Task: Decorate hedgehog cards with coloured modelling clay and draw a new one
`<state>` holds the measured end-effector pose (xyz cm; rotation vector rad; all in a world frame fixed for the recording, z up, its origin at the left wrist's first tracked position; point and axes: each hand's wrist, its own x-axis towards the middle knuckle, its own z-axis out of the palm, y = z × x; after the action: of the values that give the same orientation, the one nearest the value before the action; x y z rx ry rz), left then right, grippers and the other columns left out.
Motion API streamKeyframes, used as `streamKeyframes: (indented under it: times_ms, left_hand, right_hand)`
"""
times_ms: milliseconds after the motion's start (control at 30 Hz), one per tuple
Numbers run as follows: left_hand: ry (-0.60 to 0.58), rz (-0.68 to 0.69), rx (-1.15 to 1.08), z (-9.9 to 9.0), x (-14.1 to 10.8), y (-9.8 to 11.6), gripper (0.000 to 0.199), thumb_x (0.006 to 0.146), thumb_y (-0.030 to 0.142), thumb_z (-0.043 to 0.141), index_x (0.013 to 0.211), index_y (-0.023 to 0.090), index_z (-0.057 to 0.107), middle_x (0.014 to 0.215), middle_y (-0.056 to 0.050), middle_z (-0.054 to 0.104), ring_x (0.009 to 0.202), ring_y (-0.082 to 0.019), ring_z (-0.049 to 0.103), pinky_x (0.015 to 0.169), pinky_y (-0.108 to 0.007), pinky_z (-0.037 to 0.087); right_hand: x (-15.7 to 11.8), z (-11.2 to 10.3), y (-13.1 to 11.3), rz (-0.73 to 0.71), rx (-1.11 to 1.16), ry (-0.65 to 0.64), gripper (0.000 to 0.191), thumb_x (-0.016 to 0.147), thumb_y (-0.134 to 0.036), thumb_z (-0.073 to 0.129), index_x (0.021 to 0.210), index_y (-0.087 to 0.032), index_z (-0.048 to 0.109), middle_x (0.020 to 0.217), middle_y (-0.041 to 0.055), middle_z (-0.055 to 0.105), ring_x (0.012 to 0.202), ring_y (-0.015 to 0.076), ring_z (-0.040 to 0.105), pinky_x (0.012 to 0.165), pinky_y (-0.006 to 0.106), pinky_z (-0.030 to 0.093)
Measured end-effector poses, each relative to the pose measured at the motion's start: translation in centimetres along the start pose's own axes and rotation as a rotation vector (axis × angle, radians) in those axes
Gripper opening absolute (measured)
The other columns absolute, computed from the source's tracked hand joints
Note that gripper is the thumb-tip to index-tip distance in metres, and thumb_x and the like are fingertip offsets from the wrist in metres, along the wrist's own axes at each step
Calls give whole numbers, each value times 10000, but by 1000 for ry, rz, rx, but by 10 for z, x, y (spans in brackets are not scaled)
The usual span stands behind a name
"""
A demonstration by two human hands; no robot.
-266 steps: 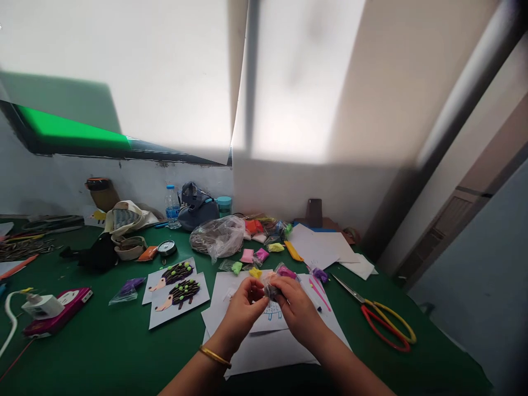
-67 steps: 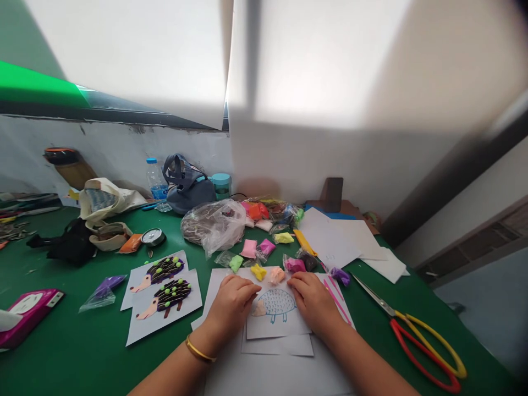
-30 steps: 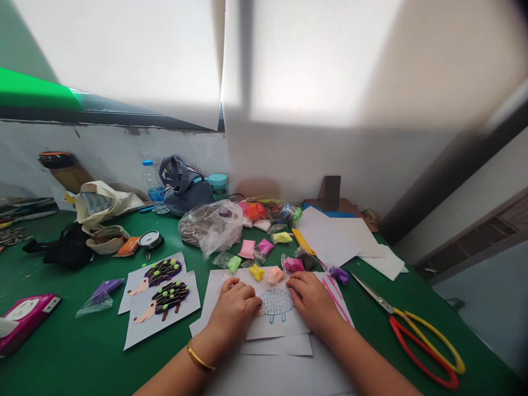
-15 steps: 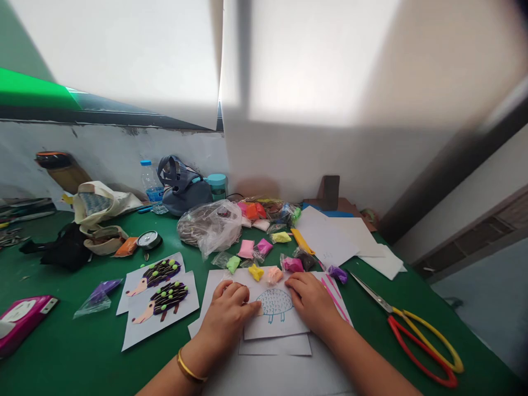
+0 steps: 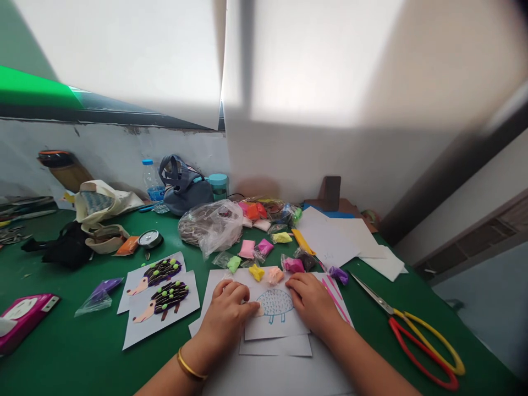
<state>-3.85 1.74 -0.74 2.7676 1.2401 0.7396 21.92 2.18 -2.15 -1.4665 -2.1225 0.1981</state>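
A white card (image 5: 276, 329) with a blue drawing of a scaly, rounded animal body and legs lies on larger white sheets. My left hand (image 5: 231, 311) rests at the card's left side, its thumb pressing a flat piece of peach clay (image 5: 260, 311) at the head end of the drawing; its other fingers are curled. My right hand (image 5: 310, 300) lies on the card's right edge, fingers slightly bent and apart, holding nothing. Just beyond the hands sit lumps of yellow clay (image 5: 256, 272) and peach clay (image 5: 274, 275).
Two finished hedgehog cards (image 5: 165, 324) lie at left. Red and yellow scissors (image 5: 429, 341) lie open at right. Bagged clays, a plastic bag (image 5: 212, 225), a blue-grey bag (image 5: 187, 192) and white papers (image 5: 330, 236) stand behind. A pink case (image 5: 27, 322) is far left.
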Motion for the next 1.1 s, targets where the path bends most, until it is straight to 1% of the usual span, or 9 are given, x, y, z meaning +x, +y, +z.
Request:
streamKeyframes:
  times_ms: [133, 233, 333, 433, 633, 733, 867, 1000, 1100]
  left_hand:
    - [-2, -3, -26, 0, 1, 0, 393, 802, 14, 556, 950, 342, 714, 877, -10, 621, 882, -201, 547, 928, -439, 341]
    - [57, -82, -51, -3, 3, -7, 390, 820, 9, 505, 1030, 284, 685, 929, -32, 636, 915, -207, 554, 891, -411, 375]
    - [74, -213, -48, -10, 5, -17, 232, 868, 101, 516, 959, 246, 674, 963, -48, 634, 944, -221, 562, 848, -392, 401]
    - [37, -275, -28, -16, 5, -26, 114, 825, 228, 639, 934, 250, 665, 982, -46, 630, 946, -241, 567, 822, -397, 413]
    - [-23, -281, -5, -14, 2, -29, 370, 710, 215, 770, 1054, 274, 646, 1050, -46, 594, 985, -255, 549, 840, -403, 438]
    - [-29, -287, 12, -9, 4, -30, 383, 711, 179, 769, 1062, 261, 640, 1040, -53, 580, 979, -251, 545, 844, -400, 456]
    - [35, -292, 53, -3, 9, -34, 375, 702, 198, 781, 1042, 270, 642, 1115, -67, 555, 1071, -288, 526, 911, -456, 453]
    - [88, -299, 18, -1, 9, -39, 383, 724, 232, 759, 1083, 260, 630, 1212, -86, 527, 1151, -305, 506, 951, -466, 467]
    - [55, -310, -21, -4, 6, -40, 351, 740, 252, 747, 1075, 257, 643, 1238, -87, 531, 1183, -304, 496, 988, -465, 458]
  right_hand:
    - [0, 0, -1, 2, 0, 7, 236, 881, -112, 507, 982, -216, 694, 1039, 78, 664, 992, 236, 586, 867, 383, 505]
    - [0, -1, -2, -1, -2, 14, 236, 877, -111, 508, 975, -219, 694, 1031, 76, 664, 982, 235, 589, 860, 382, 506]
    - [0, 0, -1, -1, 0, 13, 226, 879, -113, 505, 953, -218, 691, 1019, 76, 661, 962, 234, 588, 849, 380, 507]
    - [1, 0, 0, -3, -5, 26, 215, 889, -120, 494, 919, -214, 686, 994, 78, 658, 949, 235, 586, 841, 377, 504]
    - [6, -1, -8, -85, -30, 0, 245, 874, -97, 504, 959, -229, 692, 1034, 71, 658, 977, 229, 572, 858, 374, 480]
    - [14, 3, -10, -92, -72, -31, 330, 857, -82, 510, 1100, -235, 672, 1091, 76, 660, 1031, 246, 559, 896, 395, 463]
    - [27, 8, -6, -48, -146, -63, 405, 875, -105, 499, 1252, -210, 605, 1168, 102, 649, 1091, 268, 548, 923, 420, 446]
    - [31, 10, -3, -20, -156, -98, 400, 873, -92, 495, 1242, -196, 608, 1186, 99, 644, 1111, 263, 545, 947, 416, 429]
    - [26, 9, -1, -16, -150, -97, 347, 880, -87, 487, 1173, -199, 636, 1165, 85, 650, 1097, 254, 546, 930, 398, 428]
